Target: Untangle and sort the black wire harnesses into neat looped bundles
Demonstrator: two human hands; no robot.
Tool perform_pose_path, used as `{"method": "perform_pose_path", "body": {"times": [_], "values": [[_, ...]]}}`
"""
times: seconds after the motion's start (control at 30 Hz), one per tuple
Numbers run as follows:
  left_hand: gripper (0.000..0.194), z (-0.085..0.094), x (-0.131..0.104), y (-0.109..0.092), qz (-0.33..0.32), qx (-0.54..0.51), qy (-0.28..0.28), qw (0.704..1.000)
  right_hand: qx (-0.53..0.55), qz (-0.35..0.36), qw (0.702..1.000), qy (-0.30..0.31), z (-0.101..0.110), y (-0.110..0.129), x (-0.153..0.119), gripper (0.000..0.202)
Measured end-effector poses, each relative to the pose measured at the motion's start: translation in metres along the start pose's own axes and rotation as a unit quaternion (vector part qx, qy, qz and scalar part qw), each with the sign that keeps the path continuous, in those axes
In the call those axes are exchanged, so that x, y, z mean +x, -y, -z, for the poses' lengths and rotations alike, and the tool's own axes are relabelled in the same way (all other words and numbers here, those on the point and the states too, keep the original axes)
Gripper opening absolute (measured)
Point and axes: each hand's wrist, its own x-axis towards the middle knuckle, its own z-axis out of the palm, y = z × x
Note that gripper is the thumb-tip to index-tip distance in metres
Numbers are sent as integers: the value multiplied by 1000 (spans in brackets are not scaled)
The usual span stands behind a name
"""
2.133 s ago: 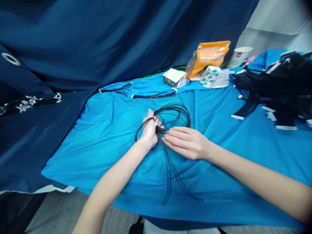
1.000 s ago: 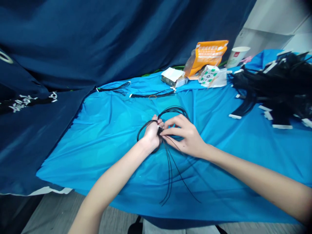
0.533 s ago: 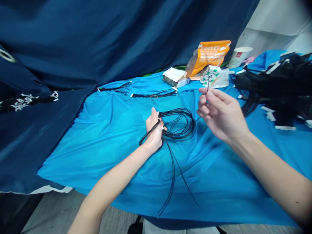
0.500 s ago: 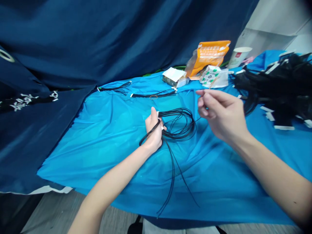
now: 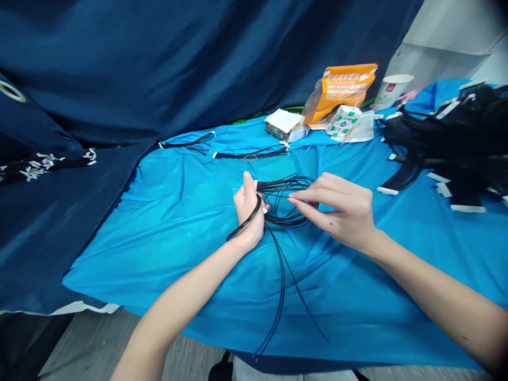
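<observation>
My left hand (image 5: 249, 211) is closed round a looped bundle of thin black wires (image 5: 288, 219) with white connectors. One white connector (image 5: 256, 185) shows beside the thumb, another by the fingers. Some wire loops back over the wrist side of the palm, and a few loose ends hang down over the blue cloth. At the right side of the loop, my right hand (image 5: 337, 209) has thumb and forefinger pinched together on a single wire of the bundle. Its other fingers are curled over the loop and hide part of it.
A blue cloth (image 5: 178, 227) covers the table. Behind lie two short wire bundles (image 5: 250, 153), a small box (image 5: 283, 124), an orange pouch (image 5: 345, 87), a white packet (image 5: 349, 124) and a paper cup (image 5: 392, 90). A heap of black cables (image 5: 456, 137) is at the right.
My right hand has come left and down from beyond the loop to the wires near my left hand. My left hand has stayed in place with the bundle.
</observation>
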Motion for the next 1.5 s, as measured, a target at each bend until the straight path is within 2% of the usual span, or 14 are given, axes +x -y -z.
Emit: {"method": "perform_pose_path", "body": {"times": [0.5,0.63,0.87,0.97,1.07,1.17,1.27,1.37,1.5], "values": [[49,2,-2,1,-27,42,-3,999,-2,7,1000,11,0,2,0,8],[51,2,-2,2,-43,79,-10,996,22,-40,999,5,-1,6,0,10],[51,0,-3,0,-48,92,-18,994,121,-191,973,45,-2,11,-1,17],[51,0,-5,-1,-45,99,-16,994,141,-213,966,51,-4,12,-2,16],[52,1,-6,0,-49,109,-1,993,108,-172,979,36,-6,12,-3,13],[51,1,-8,4,-52,135,22,989,46,-91,995,8,-9,11,-6,8],[50,-1,-9,8,-32,138,43,989,-13,-23,1000,10,-14,8,-10,7],[47,-2,-9,11,-7,129,59,990,-54,3,998,27,-18,3,-15,8],[47,-1,-9,13,-5,132,79,988,-85,32,995,32,-22,-1,-19,8]]}}
